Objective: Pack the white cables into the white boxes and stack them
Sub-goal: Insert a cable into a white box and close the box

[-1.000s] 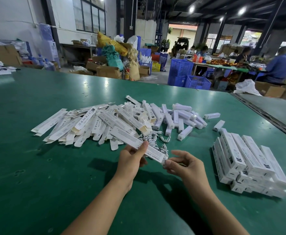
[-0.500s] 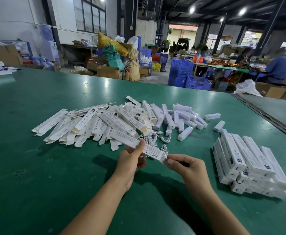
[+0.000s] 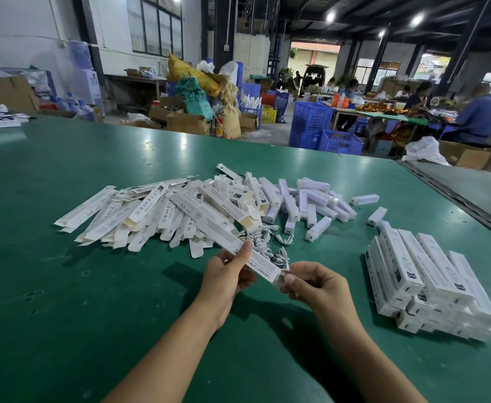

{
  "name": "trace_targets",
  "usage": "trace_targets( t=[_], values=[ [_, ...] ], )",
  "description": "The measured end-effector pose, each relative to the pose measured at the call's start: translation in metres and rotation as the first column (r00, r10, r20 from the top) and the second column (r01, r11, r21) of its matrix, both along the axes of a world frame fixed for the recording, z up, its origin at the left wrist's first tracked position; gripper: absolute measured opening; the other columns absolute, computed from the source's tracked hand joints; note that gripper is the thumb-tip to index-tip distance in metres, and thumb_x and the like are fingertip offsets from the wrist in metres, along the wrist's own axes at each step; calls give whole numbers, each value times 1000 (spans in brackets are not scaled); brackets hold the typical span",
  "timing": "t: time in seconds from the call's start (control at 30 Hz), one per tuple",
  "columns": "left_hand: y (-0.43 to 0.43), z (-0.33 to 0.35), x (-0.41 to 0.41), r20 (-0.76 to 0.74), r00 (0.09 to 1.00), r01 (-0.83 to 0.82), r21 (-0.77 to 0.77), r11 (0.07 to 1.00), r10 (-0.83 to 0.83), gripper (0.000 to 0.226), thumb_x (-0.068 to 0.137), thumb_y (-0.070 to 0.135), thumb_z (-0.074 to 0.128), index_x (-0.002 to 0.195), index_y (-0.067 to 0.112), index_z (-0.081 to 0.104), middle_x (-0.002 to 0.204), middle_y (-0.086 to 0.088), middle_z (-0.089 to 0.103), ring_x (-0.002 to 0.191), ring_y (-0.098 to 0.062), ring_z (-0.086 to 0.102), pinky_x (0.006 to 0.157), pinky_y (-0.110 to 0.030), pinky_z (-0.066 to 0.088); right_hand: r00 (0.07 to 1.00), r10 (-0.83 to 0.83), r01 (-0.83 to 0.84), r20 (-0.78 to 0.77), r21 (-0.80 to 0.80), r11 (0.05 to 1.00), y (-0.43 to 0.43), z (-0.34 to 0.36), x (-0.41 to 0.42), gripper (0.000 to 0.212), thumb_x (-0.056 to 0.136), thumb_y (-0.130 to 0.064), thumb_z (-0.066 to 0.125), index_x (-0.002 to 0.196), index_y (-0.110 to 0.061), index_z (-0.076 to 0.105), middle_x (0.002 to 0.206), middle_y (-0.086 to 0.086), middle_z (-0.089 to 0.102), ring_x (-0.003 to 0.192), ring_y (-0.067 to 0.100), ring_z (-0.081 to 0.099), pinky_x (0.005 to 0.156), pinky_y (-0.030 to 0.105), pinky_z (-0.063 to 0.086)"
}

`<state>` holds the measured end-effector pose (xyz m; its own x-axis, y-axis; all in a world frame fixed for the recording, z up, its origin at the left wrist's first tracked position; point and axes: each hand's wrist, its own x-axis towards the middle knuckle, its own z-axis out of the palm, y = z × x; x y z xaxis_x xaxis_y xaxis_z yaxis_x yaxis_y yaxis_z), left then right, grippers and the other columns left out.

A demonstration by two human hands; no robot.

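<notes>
My left hand [image 3: 226, 276] grips a long white box [image 3: 221, 231] by its near part, thumb on top; the box slants up and to the left. My right hand [image 3: 315, 283] pinches the box's near end flap with thumb and forefinger. A tangle of white cables [image 3: 263, 241] lies on the green table [image 3: 64, 286] just behind my hands. Flat unfolded white boxes [image 3: 139, 210] are heaped at the centre left. Small white oblong parts [image 3: 311, 203] lie scattered at the centre. A stack of filled white boxes [image 3: 424, 283] sits at the right.
A dark seam [image 3: 453, 196] runs along the table's right side. Beyond the far edge stand blue crates [image 3: 325, 132], cardboard cartons [image 3: 186, 120] and sacks. People sit at another bench [image 3: 476, 117] at the back right.
My right hand has closed in on the box's near end and now pinches its flap. The box and my left hand have stayed nearly in place.
</notes>
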<state>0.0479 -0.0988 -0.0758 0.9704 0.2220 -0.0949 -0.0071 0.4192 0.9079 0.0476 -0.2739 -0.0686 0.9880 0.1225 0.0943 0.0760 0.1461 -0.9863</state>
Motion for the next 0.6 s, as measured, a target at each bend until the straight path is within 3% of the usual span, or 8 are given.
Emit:
trace_targets(
  t=[0.13,0.33,0.47,0.6],
  values=[
    [-2,2,-2,0,1000,-2,10,1000,2,45,69,44,72,92,7,61,74,-4,73,63,-13,67,56,-24,54,1000,1,-2,-4,-48,999,1,-1,1,16,79,9,71,92,2,67,77,15,74,60,18,68,55,20,53],
    [-4,6,-4,1,1000,-22,-11,1000,22,51,79,37,70,108,-3,60,86,-11,75,81,-23,70,70,-30,59,999,-25,28,24,-125,992,1,-1,0,16,79,6,74,88,-7,70,79,10,75,64,16,67,57,20,52],
    [-7,4,-5,-11,1000,-9,-1,1000,9,32,92,25,66,113,1,63,94,-13,77,74,-19,71,66,-28,57,978,-118,168,172,-314,935,-2,-3,2,16,84,-4,73,86,-20,76,84,-6,76,77,8,68,72,20,52],
    [-5,7,-6,-14,999,36,-75,997,-37,28,85,29,69,102,7,63,83,-10,76,65,-15,69,60,-25,57,976,-59,124,210,-311,942,-6,1,1,18,81,-4,77,83,-22,76,83,-6,76,79,10,71,71,13,51]
  ],
)
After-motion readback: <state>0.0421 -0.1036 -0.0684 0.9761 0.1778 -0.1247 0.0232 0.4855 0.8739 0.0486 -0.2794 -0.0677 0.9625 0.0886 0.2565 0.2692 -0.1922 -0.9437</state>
